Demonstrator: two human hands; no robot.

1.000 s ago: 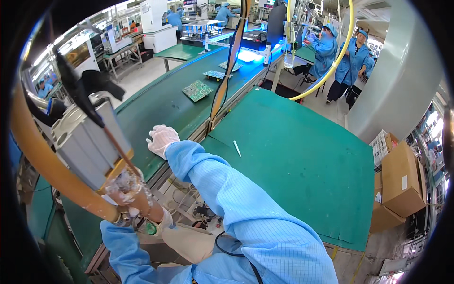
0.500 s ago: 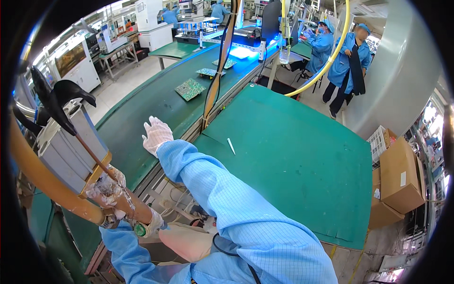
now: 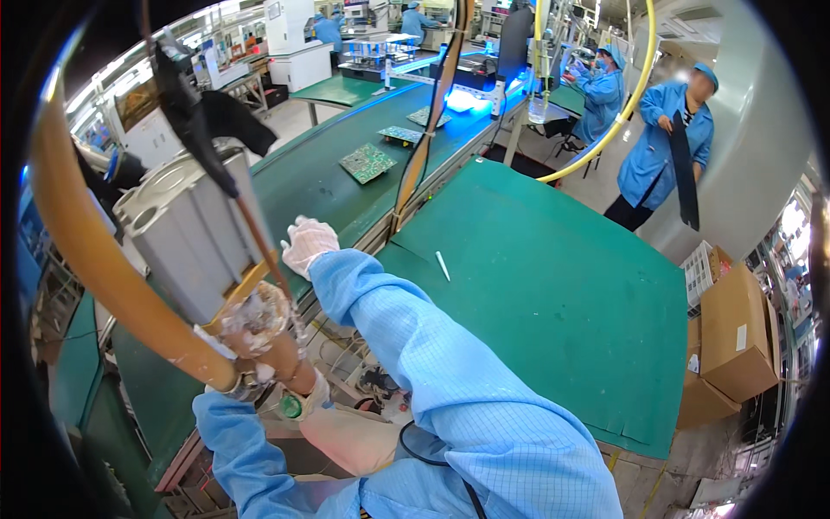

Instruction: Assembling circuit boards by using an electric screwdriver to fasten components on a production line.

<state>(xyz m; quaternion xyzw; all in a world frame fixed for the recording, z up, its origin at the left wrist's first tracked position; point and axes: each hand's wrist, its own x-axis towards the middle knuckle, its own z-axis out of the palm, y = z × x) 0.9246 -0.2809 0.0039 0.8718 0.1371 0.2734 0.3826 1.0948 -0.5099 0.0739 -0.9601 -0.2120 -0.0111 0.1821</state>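
The left hand, gloved, grips a hanging tool with fingers closed around its lower end, left of the conveyor belt. The right hand rests spread open on the belt's edge. Circuit boards lie farther up the belt; a white pen lies on the green mat. Cardboard boxes stand at right, contents hidden.

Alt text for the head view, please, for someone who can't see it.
A gloved right hand rests on the edge of a green conveyor belt carrying circuit boards. The left hand grips a hanging grey tool.
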